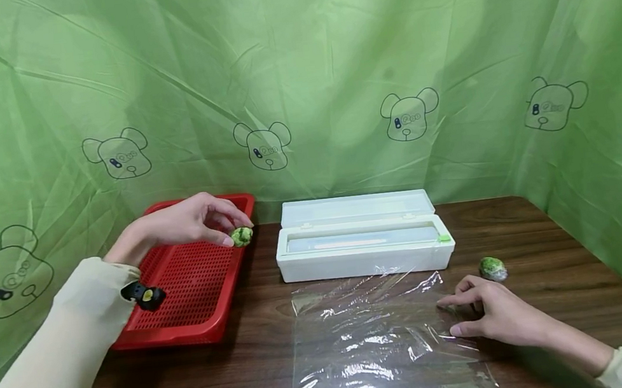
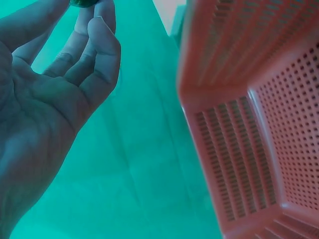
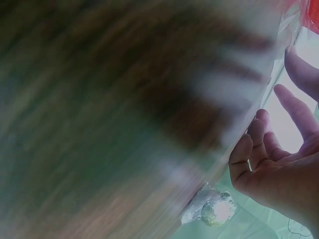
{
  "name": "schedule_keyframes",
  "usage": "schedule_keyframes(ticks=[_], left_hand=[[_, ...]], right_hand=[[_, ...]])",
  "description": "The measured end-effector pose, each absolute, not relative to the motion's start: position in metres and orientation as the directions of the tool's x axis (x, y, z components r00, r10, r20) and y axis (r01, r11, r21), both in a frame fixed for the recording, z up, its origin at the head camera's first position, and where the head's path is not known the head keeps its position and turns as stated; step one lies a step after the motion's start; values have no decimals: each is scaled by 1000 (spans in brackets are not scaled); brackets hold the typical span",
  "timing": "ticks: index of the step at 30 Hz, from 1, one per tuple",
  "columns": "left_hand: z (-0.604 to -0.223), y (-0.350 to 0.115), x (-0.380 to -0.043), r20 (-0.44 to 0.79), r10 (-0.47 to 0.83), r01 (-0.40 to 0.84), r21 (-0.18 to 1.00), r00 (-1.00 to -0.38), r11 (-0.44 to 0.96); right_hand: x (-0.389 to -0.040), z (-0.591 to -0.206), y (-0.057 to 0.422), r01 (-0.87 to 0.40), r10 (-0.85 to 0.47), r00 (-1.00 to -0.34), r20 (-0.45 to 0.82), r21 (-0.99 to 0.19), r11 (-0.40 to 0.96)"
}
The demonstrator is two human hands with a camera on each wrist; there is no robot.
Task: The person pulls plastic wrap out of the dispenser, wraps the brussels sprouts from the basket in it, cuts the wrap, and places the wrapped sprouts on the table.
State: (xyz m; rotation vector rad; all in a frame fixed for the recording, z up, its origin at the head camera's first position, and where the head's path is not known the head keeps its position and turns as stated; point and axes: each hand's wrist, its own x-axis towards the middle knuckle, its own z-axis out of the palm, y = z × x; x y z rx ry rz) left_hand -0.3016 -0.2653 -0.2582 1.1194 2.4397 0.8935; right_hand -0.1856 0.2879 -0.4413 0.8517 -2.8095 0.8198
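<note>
Between its thumb and fingertips my left hand (image 1: 199, 219) pinches a small green Brussels sprout (image 1: 242, 237), held over the right rim of the red basket (image 1: 223, 313). Only the underside of the sprout (image 2: 83, 2) shows at the top of the left wrist view. My right hand (image 1: 500, 313) is low at the right edge of a sheet of clear plastic wrap (image 1: 362, 342), thumb and index finger apart, fingertips right at the film. Beyond that hand sits another sprout (image 1: 493, 268) wrapped in film; it also appears as a shiny ball (image 3: 218, 209) in the right wrist view.
A white wrap dispenser box (image 1: 365, 261) stands behind the sheet, its lid (image 1: 355, 208) raised and a roll inside. The dark wooden table (image 1: 561, 268) carries everything. Green cloth (image 1: 326, 77) with bear drawings hangs at the back and sides.
</note>
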Motion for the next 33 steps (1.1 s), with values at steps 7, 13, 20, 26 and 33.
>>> schedule_keyframes(ticks=[7,13,20,26,33], left_hand=[[-255,-241,-293,-10,802,612,641,-597,463],[-260,-221,-283,-4,816,622,645,-579,444],[-269,-192,-266,11,852,648,654,-524,390],[-281,-166,-249,20,877,674,649,-479,354],[-303,-137,-228,-12,905,668,670,-425,323]], right_hand=[[-185,-440,284,-535,-493,-841,223,-483,693],[-184,-441,283,-558,-510,-826,240,-478,678],[-184,-442,282,-574,-520,-816,254,-472,669],[-185,-443,280,-569,-520,-819,244,-468,676],[-186,-445,282,-568,-518,-820,243,-449,689]])
